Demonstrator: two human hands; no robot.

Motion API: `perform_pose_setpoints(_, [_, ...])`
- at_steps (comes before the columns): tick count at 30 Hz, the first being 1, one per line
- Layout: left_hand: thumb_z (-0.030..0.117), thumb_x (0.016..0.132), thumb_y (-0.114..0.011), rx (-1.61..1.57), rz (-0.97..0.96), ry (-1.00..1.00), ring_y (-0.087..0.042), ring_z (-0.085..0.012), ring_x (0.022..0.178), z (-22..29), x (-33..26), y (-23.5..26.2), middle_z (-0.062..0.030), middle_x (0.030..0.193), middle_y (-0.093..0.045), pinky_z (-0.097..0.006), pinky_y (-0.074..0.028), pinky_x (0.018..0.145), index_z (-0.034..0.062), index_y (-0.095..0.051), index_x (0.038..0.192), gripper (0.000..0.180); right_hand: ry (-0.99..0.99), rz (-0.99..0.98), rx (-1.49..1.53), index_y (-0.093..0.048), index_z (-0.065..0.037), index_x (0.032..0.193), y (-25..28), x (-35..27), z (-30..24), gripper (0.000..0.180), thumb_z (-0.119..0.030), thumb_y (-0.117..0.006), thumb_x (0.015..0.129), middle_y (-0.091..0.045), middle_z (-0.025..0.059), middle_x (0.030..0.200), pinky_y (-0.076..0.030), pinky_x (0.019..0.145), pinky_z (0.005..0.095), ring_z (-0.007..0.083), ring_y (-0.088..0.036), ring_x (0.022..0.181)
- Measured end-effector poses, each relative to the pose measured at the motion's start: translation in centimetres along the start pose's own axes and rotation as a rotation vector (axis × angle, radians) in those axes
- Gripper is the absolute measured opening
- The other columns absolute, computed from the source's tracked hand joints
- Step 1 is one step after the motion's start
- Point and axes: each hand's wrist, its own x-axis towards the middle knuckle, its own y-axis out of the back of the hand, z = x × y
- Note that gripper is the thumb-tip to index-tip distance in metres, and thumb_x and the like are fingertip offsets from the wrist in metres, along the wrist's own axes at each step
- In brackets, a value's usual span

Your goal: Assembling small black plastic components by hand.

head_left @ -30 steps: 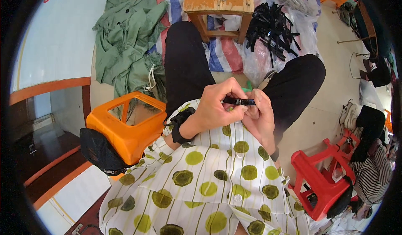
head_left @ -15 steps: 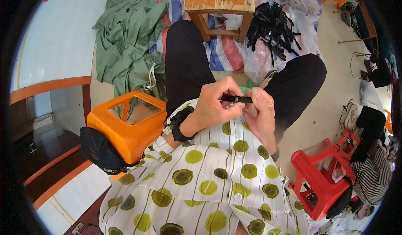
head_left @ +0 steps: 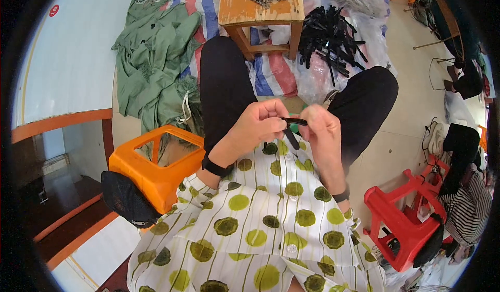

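My left hand (head_left: 258, 125) and my right hand (head_left: 322, 133) meet above my lap, both pinching a small black plastic piece (head_left: 292, 128). One part of the piece lies level between the fingertips and another hangs down at a slant. A black band is on each wrist. My black trouser legs spread to either side of the hands. A heap of similar black pieces (head_left: 332, 39) lies on clear plastic in front of my right knee.
A wooden stool (head_left: 263, 8) with small metal parts on top stands ahead on a striped tarp. Green cloth (head_left: 156, 63) lies to the left. An orange plastic stool (head_left: 151, 164) is beside my left hip, a red one (head_left: 403, 224) at right. Another person (head_left: 471, 188) sits at the far right.
The hands have stayed over my lap. The black piece has turned between the fingers, and a second part now hangs down at a slant.
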Motion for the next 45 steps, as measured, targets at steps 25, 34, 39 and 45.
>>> perform_pose_setpoints(25, [0.018, 0.080, -0.049, 0.264, -0.070, -0.702, -0.034, -0.0004, 0.053, -1.8, 1.1, -1.1, 0.0050, 0.068, -0.047, -0.019, -0.023, 0.045, 0.0034, -0.058, 0.078, 0.018, -0.046, 0.016, 0.282, -0.055, 0.000, 0.082, -3.9, 0.8, -1.8, 0.018, -0.016, -0.051, 0.091, -0.061, 0.0100, 0.094, -0.044, 0.048, 0.0180, 0.0027, -0.044, 0.051])
perform_pose_setpoints(34, [0.016, 0.082, -0.047, 0.860, 0.176, -1.263, -0.044, -0.0046, 0.060, -2.3, 2.3, -0.6, 0.0019, 0.072, -0.052, -0.023, -0.035, 0.050, 0.0010, -0.055, 0.084, 0.018, -0.078, 0.009, 0.373, -0.056, 0.001, 0.085, -2.9, 1.3, -1.3, 0.015, -0.014, -0.055, 0.089, -0.060, 0.0091, 0.087, -0.049, 0.049, 0.0207, 0.0043, -0.049, 0.052])
perform_pose_setpoints(39, [0.015, 0.084, -0.047, 0.367, 0.043, -0.648, -0.048, -0.0069, 0.064, -1.0, 1.3, -1.2, -0.0036, 0.078, -0.053, -0.021, -0.039, 0.056, 0.0005, -0.049, 0.097, 0.019, 0.081, 0.115, 0.050, -0.057, 0.001, 0.089, -2.7, 1.3, -2.0, 0.014, -0.013, -0.057, 0.088, -0.057, 0.0028, 0.075, -0.047, 0.050, 0.0204, 0.0053, -0.051, 0.055])
perform_pose_setpoints(45, [0.012, 0.087, -0.048, 0.201, 0.124, -0.485, -0.052, -0.0094, 0.067, -1.2, 0.8, -2.4, -0.0092, 0.088, -0.051, -0.021, -0.044, 0.060, 0.0004, -0.041, 0.108, 0.025, 0.147, 0.222, -0.044, -0.056, 0.000, 0.089, -2.1, 1.5, -1.8, 0.014, -0.013, -0.058, 0.088, -0.056, -0.0017, 0.075, -0.043, 0.054, 0.0189, 0.0038, -0.051, 0.062])
